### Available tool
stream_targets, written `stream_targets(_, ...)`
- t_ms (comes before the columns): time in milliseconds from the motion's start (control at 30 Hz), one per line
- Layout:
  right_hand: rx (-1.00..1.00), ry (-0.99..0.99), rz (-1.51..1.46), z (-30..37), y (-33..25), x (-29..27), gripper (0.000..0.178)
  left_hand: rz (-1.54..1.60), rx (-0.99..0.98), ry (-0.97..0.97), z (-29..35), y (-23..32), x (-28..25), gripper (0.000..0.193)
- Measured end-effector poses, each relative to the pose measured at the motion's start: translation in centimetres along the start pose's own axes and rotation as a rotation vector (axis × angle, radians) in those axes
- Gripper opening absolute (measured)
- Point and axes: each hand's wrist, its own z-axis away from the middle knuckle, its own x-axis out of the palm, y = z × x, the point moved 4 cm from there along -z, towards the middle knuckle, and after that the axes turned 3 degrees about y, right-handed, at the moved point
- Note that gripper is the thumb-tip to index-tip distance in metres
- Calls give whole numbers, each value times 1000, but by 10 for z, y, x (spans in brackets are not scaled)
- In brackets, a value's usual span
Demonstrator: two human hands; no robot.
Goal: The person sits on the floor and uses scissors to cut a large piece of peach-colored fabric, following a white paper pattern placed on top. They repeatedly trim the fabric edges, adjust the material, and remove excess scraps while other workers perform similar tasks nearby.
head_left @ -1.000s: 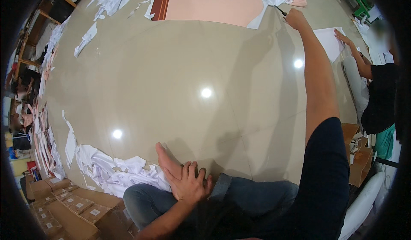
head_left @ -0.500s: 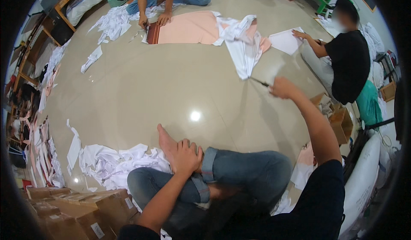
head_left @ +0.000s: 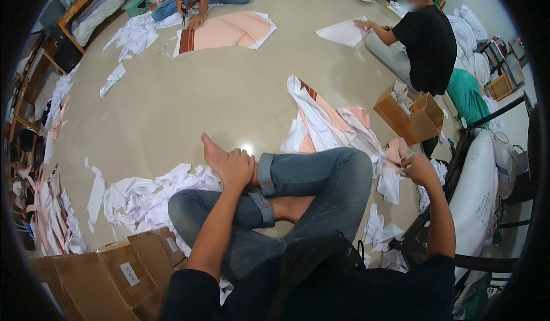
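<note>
On the right, beyond my bent knee, my right hand is closed on what looks like a pair of scissors, whose thin dark blade reaches left onto cloth. That cloth is a crumpled white and peach piece with a dark red striped edge, spread over the floor beside my knee. Folds and motion blur hide exactly how the blade meets it. My left hand lies over my bare foot, fingers somewhat apart, with no tool in it.
White scraps lie by my left knee, behind cardboard boxes. An open carton stands at right. One person cuts a peach cloth at the back; another sits at right touching a white piece. A white sack stands nearby.
My right hand has come back toward my right knee, dragging the white and peach cloth across the floor from the far peach piece. My left hand stays on my foot.
</note>
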Motion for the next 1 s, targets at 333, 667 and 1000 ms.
stream_targets(333,-307,217,-1157,48,-222,18,46,1687,-139,-258,7,86,-79,60)
stream_targets(667,-549,-194,-1241,-165,-310,67,30,1014,-653,-27,143,4,-196,24)
stream_targets(1000,15,281,-244,-292,-215,176,32,301,-193,-614,251,48,-165,29)
